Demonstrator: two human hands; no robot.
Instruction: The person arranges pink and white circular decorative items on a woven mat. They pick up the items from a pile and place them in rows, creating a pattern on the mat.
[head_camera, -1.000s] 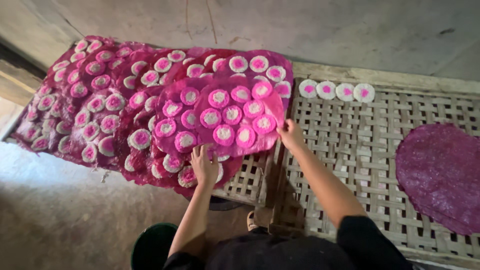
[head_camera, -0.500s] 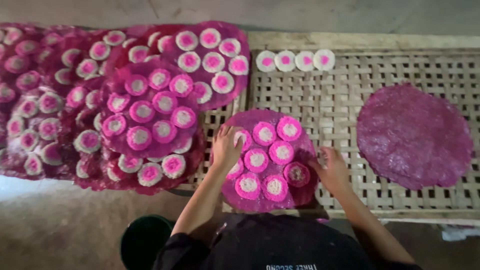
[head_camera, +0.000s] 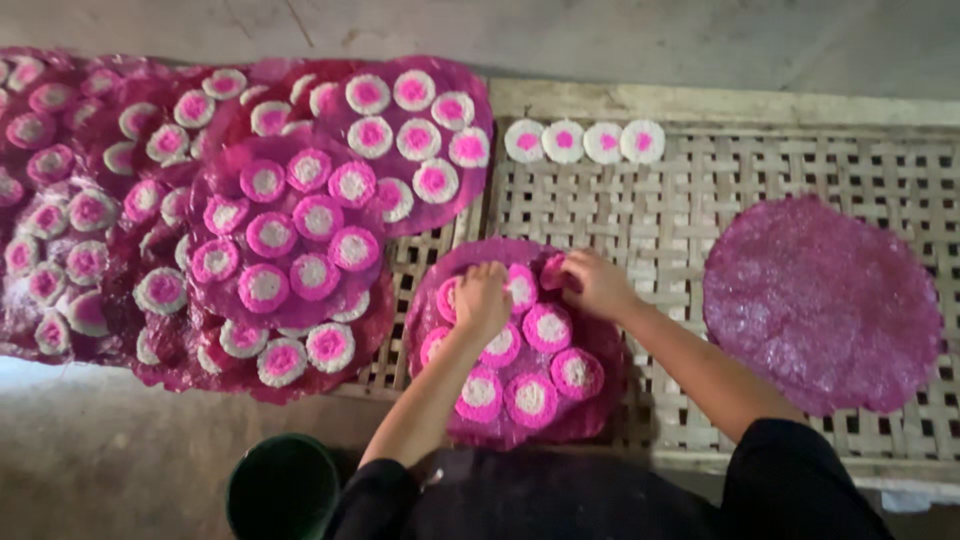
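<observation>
Both hands work over a round, thin purple sheet (head_camera: 500, 425) with a glistening, grainy surface, lying on a woven slatted rack (head_camera: 760, 170) of pale, flat strips. The left hand (head_camera: 482, 298) lies knuckles-up on the sheet's upper part, fingers curled down onto the small discs there; whether it grips one cannot be told. The right hand (head_camera: 598, 285) reaches in just beside it, forearm slanting up from the lower right, fingertips pinched on a pink piece (head_camera: 553, 272) at the sheet's upper edge. About nine small round discs (head_camera: 530, 397), white with pink rims, show on this sheet, most of them below the hands. Well to the right of the right hand lies one bare purple sheet (head_camera: 820, 300), rough-edged and sparkling. Above the hands, four white discs with pink centres (head_camera: 584, 142) sit in a row. To the left of the left hand, overlapping filled sheets (head_camera: 290, 230) are heaped together. A dark green bucket (head_camera: 282, 490) stands below the left forearm.
</observation>
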